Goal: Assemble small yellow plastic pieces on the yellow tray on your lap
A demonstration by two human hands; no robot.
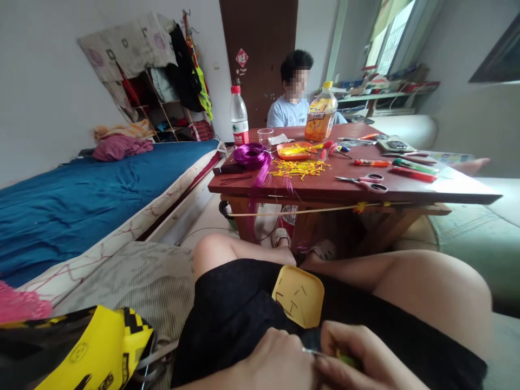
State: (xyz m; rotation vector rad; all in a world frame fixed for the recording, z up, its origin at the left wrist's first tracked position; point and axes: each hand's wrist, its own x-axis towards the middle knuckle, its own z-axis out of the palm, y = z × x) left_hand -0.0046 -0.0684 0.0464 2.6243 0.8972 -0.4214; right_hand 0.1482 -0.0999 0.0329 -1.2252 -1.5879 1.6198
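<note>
Fingers [333,364] of right hand [359,349] pinched together on one small yellow-green item [350,359], low over the lap; left hand [280,352] just beside it, knuckles up, fingertips hidden, cannot tell if apart or together. One thin silvery piece [312,351] between the hands, its ends unclear.

Largest first: one blue-covered bed [101,189], one red-brown surface [309,187], one person [287,111] at far side. On surface: two bottles, one orange-filled [320,116], one clear with red cap [239,116]; one purple strand bundle [252,156], strands hanging over near edge; one orange tray [298,151]; one pair of pink-handled scissors [368,181] near that edge; many yellow pieces [301,169], too many to count. Bare strip between pieces and scissors. One yellow tray [303,303] on lap, few short dark bits inside, rim just above hands; open lap to its right.

Item held: yellow-green, rest covered by hand.
</note>
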